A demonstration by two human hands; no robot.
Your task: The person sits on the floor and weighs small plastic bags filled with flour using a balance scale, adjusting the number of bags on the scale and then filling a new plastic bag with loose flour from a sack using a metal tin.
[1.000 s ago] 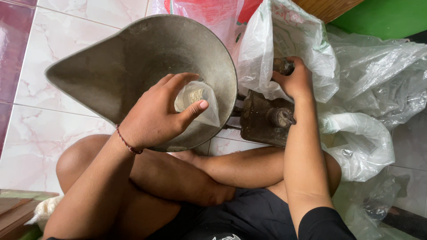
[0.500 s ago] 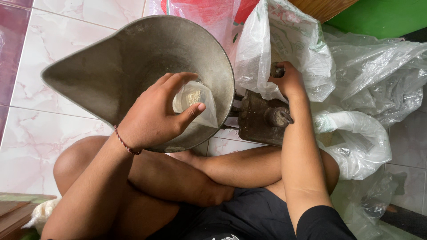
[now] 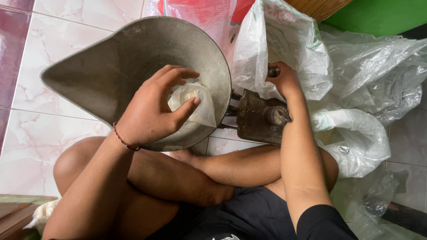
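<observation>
At frame centre I am curling my left hand (image 3: 153, 109) around a small clear bag (image 3: 192, 103) inside the grey metal scoop pan (image 3: 106, 66), while my right hand (image 3: 284, 80) is gripping a big plastic bag (image 3: 284, 40) above the rusty scale base (image 3: 260, 118).

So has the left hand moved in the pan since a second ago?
No. The left hand holds the small bag at the same spot by the pan's right rim.

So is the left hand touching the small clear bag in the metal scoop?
Touching. The head view shows the left hand with its thumb and fingers pressed around the small clear bag over the metal scoop.
</observation>
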